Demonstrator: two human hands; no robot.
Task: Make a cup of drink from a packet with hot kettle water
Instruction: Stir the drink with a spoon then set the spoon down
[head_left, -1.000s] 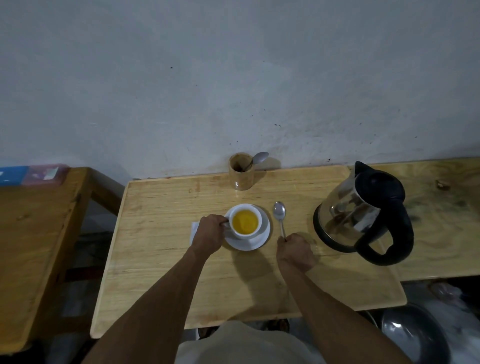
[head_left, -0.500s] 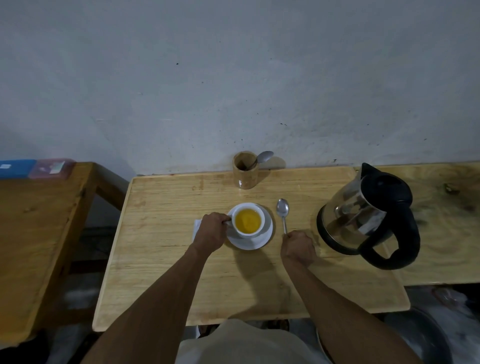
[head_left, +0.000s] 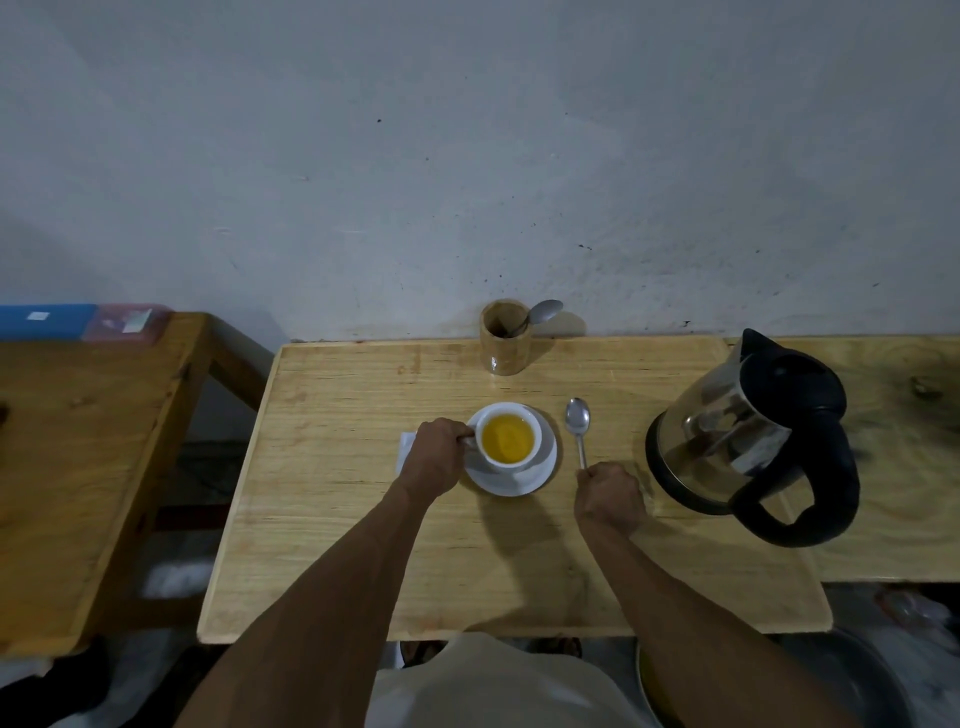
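A white cup (head_left: 519, 460) filled with yellow-orange drink stands on a white saucer (head_left: 540, 477) in the middle of the wooden table (head_left: 332, 499). My left hand (head_left: 435, 457) grips the cup's handle on its left side. A metal spoon (head_left: 578, 425) lies on the table right of the saucer, bowl pointing away from me. My right hand (head_left: 610, 494) is closed on the end of its handle. A white packet (head_left: 405, 449) peeks out from under my left hand. The steel kettle (head_left: 737, 441) with black lid and handle stands at the right.
A wooden holder (head_left: 505, 344) with another spoon in it stands at the table's back edge by the wall. A second wooden table (head_left: 78, 467) lies to the left, with blue and pink boxes (head_left: 83, 322) at its back. A dark metal basin (head_left: 872, 680) sits on the floor at lower right.
Both hands keep their holds on the cup handle and the spoon. The view has shifted slightly; nothing on the table has visibly moved.
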